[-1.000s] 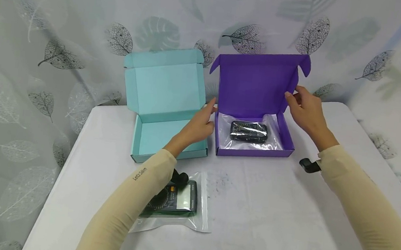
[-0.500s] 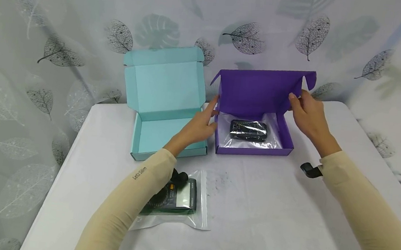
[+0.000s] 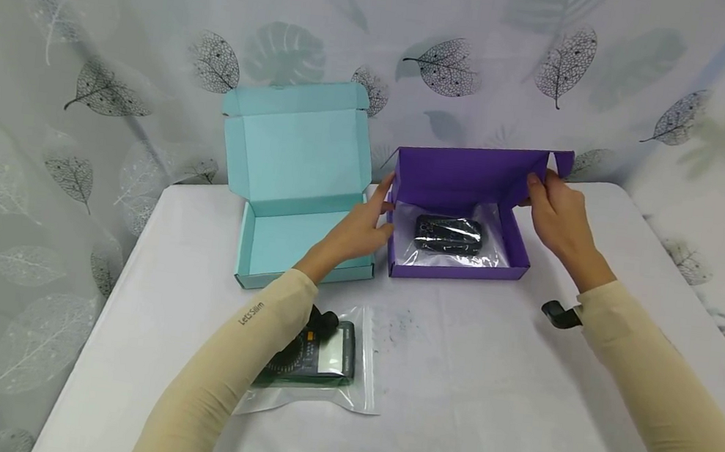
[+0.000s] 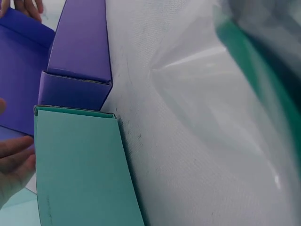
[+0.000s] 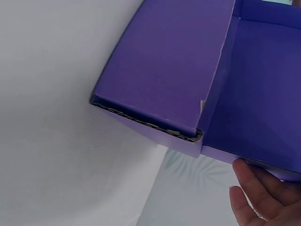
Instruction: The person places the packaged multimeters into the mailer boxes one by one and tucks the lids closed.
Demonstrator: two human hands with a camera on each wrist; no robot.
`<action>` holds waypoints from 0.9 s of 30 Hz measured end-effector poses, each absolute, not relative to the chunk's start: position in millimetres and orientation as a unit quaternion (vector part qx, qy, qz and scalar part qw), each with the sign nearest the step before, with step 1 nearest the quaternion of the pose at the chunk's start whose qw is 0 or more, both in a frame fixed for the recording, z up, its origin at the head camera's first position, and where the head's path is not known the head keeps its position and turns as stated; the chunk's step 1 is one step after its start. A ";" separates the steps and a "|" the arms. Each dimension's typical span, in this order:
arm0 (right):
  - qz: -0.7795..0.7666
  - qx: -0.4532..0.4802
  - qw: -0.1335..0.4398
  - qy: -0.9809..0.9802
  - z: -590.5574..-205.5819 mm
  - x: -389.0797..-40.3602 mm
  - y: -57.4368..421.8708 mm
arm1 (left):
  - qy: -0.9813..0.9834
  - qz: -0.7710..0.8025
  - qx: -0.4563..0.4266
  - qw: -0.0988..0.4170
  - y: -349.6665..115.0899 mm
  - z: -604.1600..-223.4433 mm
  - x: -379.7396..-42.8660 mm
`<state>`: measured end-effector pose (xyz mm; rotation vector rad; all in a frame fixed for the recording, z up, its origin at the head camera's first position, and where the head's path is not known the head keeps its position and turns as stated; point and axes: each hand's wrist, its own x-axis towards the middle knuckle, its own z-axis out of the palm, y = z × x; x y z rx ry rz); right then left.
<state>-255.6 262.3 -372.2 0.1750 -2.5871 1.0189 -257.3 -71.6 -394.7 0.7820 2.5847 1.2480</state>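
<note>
A purple cardboard mailer box (image 3: 457, 273) stands at the back of the table, its lid (image 3: 467, 172) tilted partway forward. My right hand (image 3: 561, 216) pinches the lid's right side, thumb on the near face and the other fingers mostly hidden behind it. At the box's left side, my left hand (image 3: 357, 227) reaches across the teal box with its index finger extended to the purple edge. Inside the purple box lies a black device (image 3: 449, 235) in a clear plastic bag. The right wrist view shows fingers (image 5: 256, 181) along the purple side panel.
Left of the purple box stands an open teal mailer box (image 3: 297, 149), lid upright and nothing inside its visible part. A bagged multimeter (image 3: 333, 348) with a green edge lies in front, partly under the left forearm. A leaf-patterned curtain (image 3: 446, 65) hangs behind the white table (image 3: 485, 386).
The purple lid has tipped forward and down, its top edge now lower. My right hand has moved slightly down and right with it. My left hand has stayed almost in place.
</note>
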 end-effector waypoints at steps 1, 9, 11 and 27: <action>0.360 0.060 0.177 -0.914 -372.8 -255.1 262.2 | 0.866 0.418 0.262 0.084 -71.6 -394.7 -257.2; 0.353 0.058 0.178 -0.917 -377.2 -248.2 260.4 | 0.872 0.409 0.255 0.089 -71.5 -395.2 -256.3; 0.354 0.060 0.178 -0.916 -378.4 -245.9 260.3 | 0.873 0.409 0.253 0.089 -71.1 -394.6 -255.8; 0.351 0.081 0.189 -0.914 -388.1 -234.7 261.5 | 0.876 0.418 0.235 0.060 -78.3 -393.6 -254.0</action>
